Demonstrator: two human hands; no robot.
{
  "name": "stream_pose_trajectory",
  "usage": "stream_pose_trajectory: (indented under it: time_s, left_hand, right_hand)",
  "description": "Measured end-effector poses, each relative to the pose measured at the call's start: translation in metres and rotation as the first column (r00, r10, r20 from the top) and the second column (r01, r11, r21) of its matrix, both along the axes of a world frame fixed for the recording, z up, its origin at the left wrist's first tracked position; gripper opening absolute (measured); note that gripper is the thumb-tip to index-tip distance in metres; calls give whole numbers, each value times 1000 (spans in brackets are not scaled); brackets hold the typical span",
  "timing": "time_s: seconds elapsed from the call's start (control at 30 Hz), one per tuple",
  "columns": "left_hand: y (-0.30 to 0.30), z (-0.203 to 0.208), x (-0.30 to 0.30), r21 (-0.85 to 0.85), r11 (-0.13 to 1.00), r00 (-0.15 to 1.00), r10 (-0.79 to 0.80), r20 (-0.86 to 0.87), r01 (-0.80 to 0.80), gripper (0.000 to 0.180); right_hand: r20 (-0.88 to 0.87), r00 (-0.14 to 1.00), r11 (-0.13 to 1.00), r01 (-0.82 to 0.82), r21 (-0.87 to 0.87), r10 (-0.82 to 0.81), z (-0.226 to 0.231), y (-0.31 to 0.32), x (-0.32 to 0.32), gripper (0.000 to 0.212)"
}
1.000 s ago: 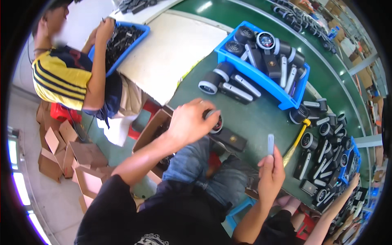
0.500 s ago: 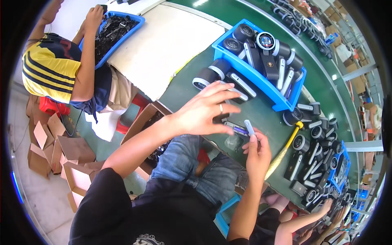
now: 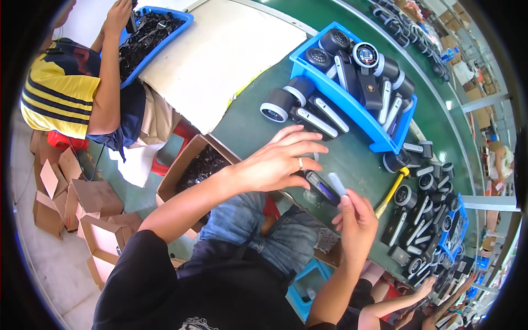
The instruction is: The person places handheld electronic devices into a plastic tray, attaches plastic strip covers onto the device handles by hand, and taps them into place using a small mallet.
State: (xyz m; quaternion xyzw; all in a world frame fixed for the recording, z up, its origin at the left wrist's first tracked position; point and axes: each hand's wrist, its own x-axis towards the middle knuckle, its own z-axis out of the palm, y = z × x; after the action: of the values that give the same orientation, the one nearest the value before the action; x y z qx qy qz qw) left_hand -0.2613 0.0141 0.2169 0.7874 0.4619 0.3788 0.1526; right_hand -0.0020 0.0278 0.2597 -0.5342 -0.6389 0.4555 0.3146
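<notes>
At the green table's (image 3: 352, 159) near edge the left hand (image 3: 278, 162), fingers spread, pins a dark part (image 3: 322, 188) flat while the right hand (image 3: 356, 220) pinches a small pale strip (image 3: 336, 184) over it, apparently mid-fitting; seating it likely calls for careful alignment.

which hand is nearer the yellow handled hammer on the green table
Right. The right hand holds a small pale strip just left of the yellow-handled hammer; the left hand rests farther left, over a dark part.
</notes>
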Motion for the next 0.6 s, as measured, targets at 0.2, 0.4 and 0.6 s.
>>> stream_pose_trajectory:
  time_s: [0.2,0.4,0.6]
  left_hand:
    - [2,-7,3,1,1000,990,-6,142,6,60]
    - [2,-12,1,9,1000,992,-3,127,2,59]
    - [4,-15,1,25,1000,989,-9,150,5,54]
  right_hand:
    - [202,948,962,-264,71,245,-2,15,-13,28]
    - [321,908,892,-361,270,270,1,13,-11,26]
    - [133,973,963,-209,173,187,-8,13,-9,22]
